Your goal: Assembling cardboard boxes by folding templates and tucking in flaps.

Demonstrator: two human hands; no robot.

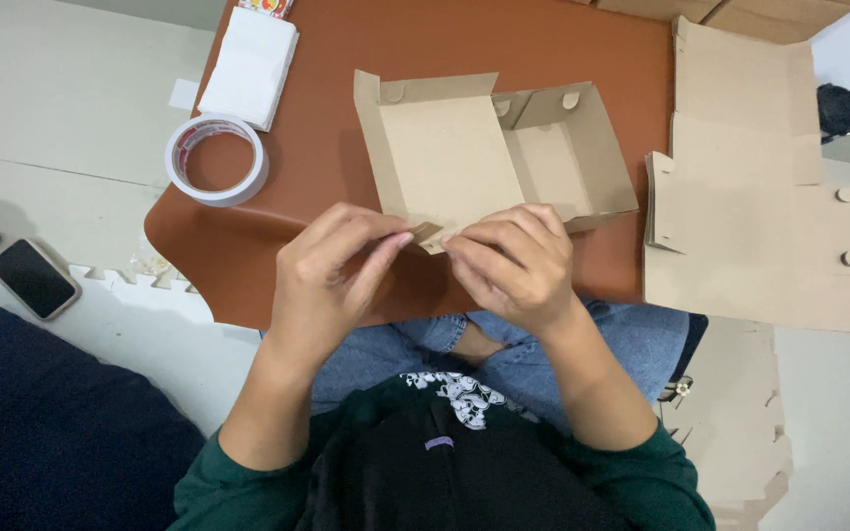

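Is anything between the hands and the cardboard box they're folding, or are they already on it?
Nothing visible is in the way. The left hand and right hand both already pinch a small flap at the near edge of the half-folded cardboard box. The tape roll lies off to the left, apart.

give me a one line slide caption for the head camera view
Both hands, left hand and right hand, pinch a flap of a half-folded cardboard box on a brown table, tape roll nearby.
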